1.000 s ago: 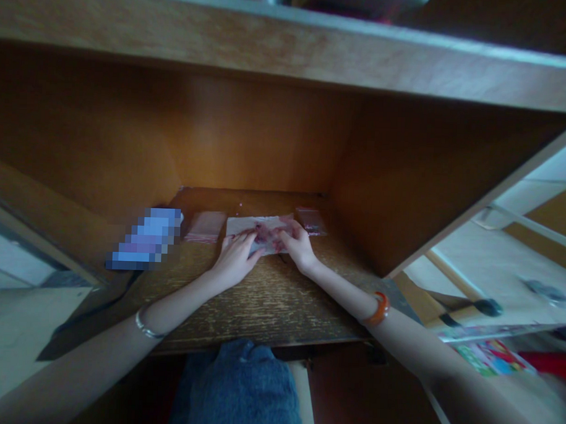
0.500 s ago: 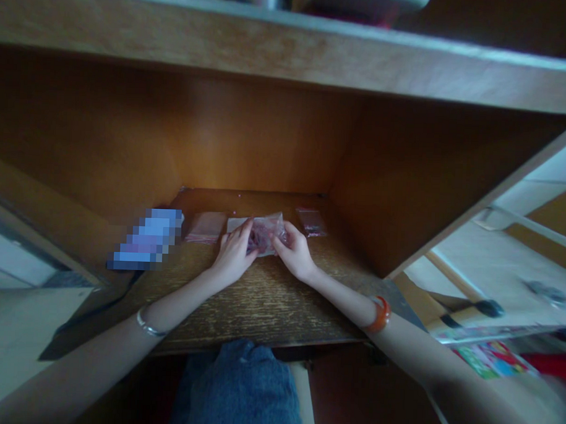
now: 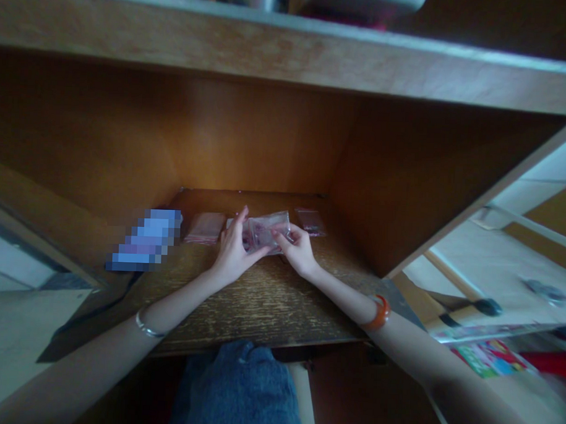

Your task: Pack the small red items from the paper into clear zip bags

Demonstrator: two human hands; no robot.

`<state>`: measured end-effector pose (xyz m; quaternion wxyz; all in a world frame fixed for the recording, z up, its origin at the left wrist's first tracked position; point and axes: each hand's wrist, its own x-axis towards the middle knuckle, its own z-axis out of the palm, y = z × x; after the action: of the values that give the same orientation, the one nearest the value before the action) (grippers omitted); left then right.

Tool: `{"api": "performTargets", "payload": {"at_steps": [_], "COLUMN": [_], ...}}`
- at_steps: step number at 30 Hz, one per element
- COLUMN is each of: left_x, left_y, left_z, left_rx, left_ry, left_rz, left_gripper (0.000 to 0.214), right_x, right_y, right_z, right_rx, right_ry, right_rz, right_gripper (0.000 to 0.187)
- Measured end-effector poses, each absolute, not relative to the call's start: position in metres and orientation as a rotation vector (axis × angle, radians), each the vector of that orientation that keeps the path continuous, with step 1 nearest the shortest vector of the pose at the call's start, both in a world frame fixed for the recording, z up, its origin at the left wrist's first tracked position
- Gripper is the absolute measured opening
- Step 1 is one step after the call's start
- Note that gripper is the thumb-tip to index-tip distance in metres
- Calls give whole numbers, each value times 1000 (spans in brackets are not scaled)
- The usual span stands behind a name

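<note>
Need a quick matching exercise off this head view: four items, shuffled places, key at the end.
1. silver bangle
2. crinkled clear bag
3. orange bangle
4. flat pinkish stack

A. on the desk, left of both hands
B. on the right forearm
C. under the right hand's thumb
D. on the left forearm

Pairs: 1-D, 2-C, 3-B, 4-A

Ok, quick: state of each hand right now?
Left hand: open, at the left side of the clear plastic bag; whether it touches cannot be told.
Right hand: closed, pinching the bag's right side.
</note>
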<state>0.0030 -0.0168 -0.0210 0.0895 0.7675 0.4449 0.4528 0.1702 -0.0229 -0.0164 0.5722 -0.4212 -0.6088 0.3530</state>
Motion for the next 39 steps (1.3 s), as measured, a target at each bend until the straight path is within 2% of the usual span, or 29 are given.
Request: {"api": "performTargets", "payload": {"at_steps": [4,6,14,23,32,39], "left_x": [2,1,3,4,3,1], "left_y": [-17,-16,-17,-17,-25,-25], "left_z": [-16,-15,-16,-16,-10,-9], "left_rx": [2178,2103,1937,1778,1756,1713], "left_ry": [1219,1180,1070,974,957,943], "left_rz": [1424,1457,1311,1384,1344,1353], "left_gripper": [35,21,23,23,24,25], "right_x": [170,171,173,171,166,168], "right_y": [-23,-21,-18,-24,-28,-24], "right_z": [-17,-17,-12,-12,-8,-14], "right_rx": [-993,-990,-981,-925,-997,-975], "right_ry": [-1365,-1313,-1289,-1481,-1378,-1246], "right_rz": [900,925,923,1178,1196,1187], "right_gripper": [21,21,22,23,42,35]}}
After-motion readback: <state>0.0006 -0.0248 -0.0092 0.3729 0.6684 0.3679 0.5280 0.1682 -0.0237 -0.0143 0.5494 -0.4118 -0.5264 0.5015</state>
